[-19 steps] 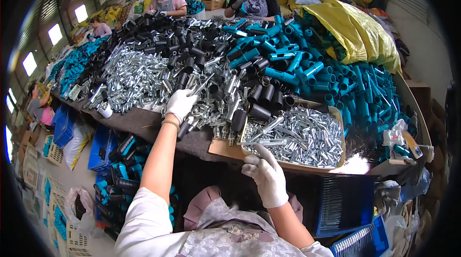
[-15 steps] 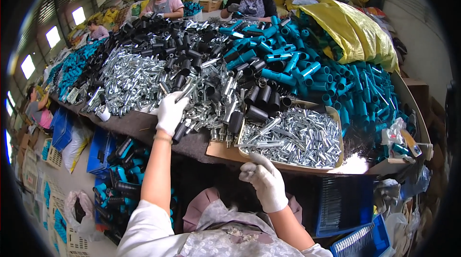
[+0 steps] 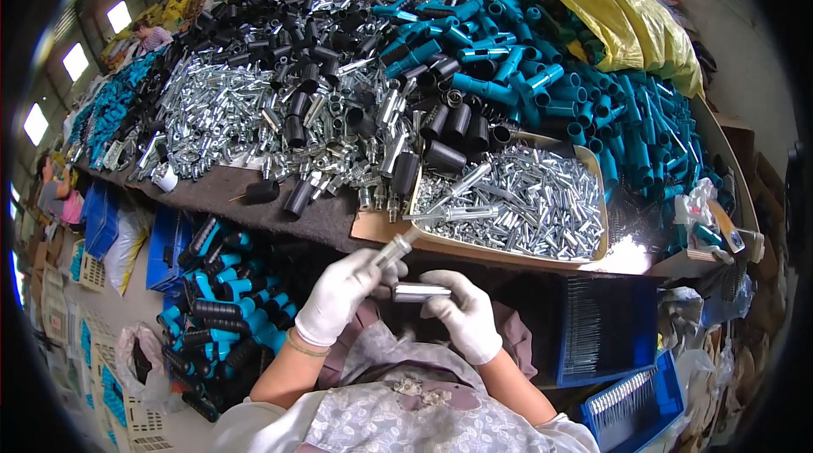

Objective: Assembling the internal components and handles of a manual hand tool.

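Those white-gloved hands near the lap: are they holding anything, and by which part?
Yes. The left hand grips a silver metal tube by its lower end; the right hand pinches a shorter metal sleeve at its right end.

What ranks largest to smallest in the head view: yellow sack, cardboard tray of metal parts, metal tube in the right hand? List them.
1. Yellow sack
2. Cardboard tray, close behind in apparent size, so unsure
3. Metal tube in the right hand, smallest though nearest

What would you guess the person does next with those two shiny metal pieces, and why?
Probably bring the two together, end to end. The left hand holds a metal tube angled up, the right hand holds a short metal sleeve level beside it; the pieces sit close but apart, in front of the body.
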Available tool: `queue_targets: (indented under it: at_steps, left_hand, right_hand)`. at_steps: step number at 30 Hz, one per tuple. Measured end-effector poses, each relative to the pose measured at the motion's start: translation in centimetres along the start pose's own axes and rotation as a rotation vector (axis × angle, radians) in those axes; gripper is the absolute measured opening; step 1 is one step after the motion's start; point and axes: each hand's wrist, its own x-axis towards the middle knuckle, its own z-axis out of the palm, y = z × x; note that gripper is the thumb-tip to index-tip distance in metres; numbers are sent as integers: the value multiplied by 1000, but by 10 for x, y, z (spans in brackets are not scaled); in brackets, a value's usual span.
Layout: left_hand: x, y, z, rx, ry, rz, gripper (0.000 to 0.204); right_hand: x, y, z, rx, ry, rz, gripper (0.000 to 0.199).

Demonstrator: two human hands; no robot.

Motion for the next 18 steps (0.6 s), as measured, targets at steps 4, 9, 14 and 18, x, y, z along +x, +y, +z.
queue_targets:
  at_steps: [4, 9, 14, 18]
  left_hand:
    - [9, -14, 21, -490, -63, 134, 45]
    - [9, -31, 31, 8, 5, 166, 26]
    - [9, -8, 24, 469, -47, 254, 31]
    - [4, 14, 16, 670, -123, 303, 29]
  right_hand:
    - [-6, 19, -8, 389, 27, 44, 55]
    - [-7, 22, 6, 617, -77, 102, 60]
    - [-3, 33, 5, 735, -267, 158, 63]
    - [7, 29, 10, 633, -450, 189, 65]
